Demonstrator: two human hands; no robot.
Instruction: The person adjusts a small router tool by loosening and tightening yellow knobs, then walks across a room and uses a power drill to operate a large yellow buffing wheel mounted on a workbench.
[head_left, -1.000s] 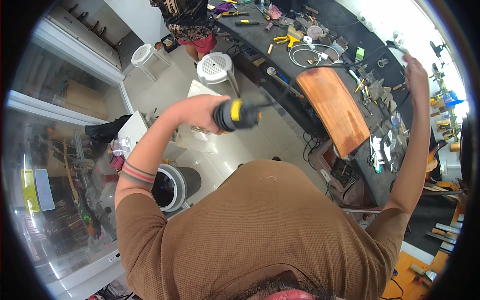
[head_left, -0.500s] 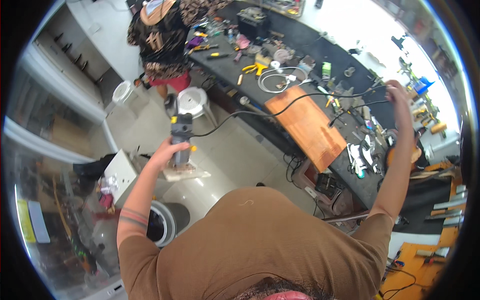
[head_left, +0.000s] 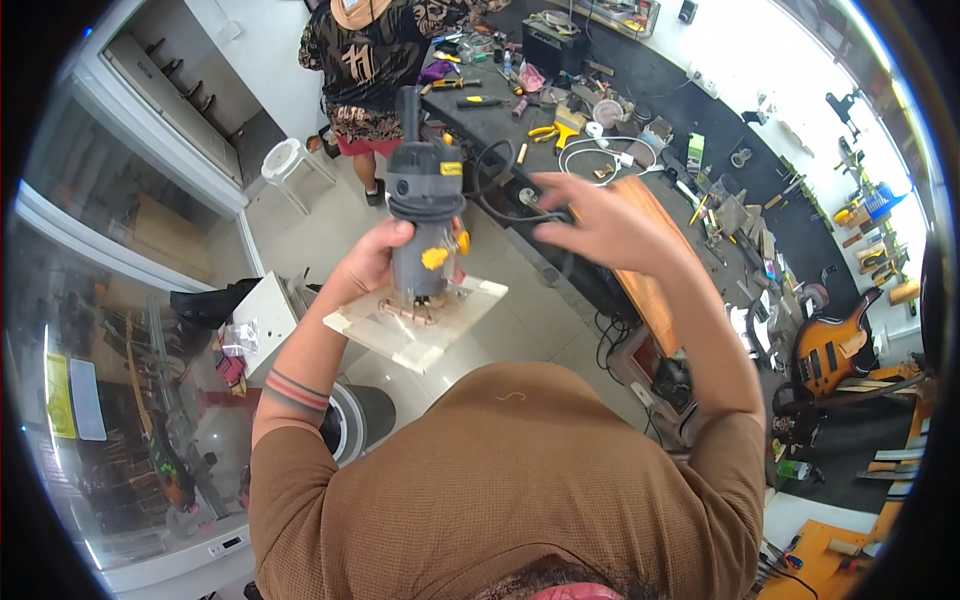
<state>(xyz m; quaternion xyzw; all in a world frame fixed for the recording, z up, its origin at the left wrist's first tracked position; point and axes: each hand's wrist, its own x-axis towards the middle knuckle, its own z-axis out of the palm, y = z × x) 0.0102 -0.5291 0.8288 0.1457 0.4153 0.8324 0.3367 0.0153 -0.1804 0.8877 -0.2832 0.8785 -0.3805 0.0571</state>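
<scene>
My left hand [head_left: 372, 258] is closed around the grey body of a handheld trim router [head_left: 425, 185] with yellow knobs. The router stands upright, its square clear base plate [head_left: 415, 325] at the bottom. Several turns of black power cord [head_left: 425, 208] circle its middle. From there the cord loops slackly across to my right hand [head_left: 590, 218], whose thumb and fingers curve loosely around it, slightly blurred. Below and beyond that hand lies a reddish-brown wooden board [head_left: 650, 300], partly covered by my right forearm.
A dark workbench [head_left: 490, 118] with scattered tools runs along the right. A person [head_left: 370, 75] stands at its far end, near a white stool [head_left: 290, 165]. A sunburst guitar [head_left: 835, 345] stands at the right. A bin [head_left: 350, 425] and white cabinet [head_left: 270, 320] are on the left.
My right hand has swung inward from the far right with the cord, which went from stretched out to slack loops around the router. My left hand has brought the router closer and to the right.
</scene>
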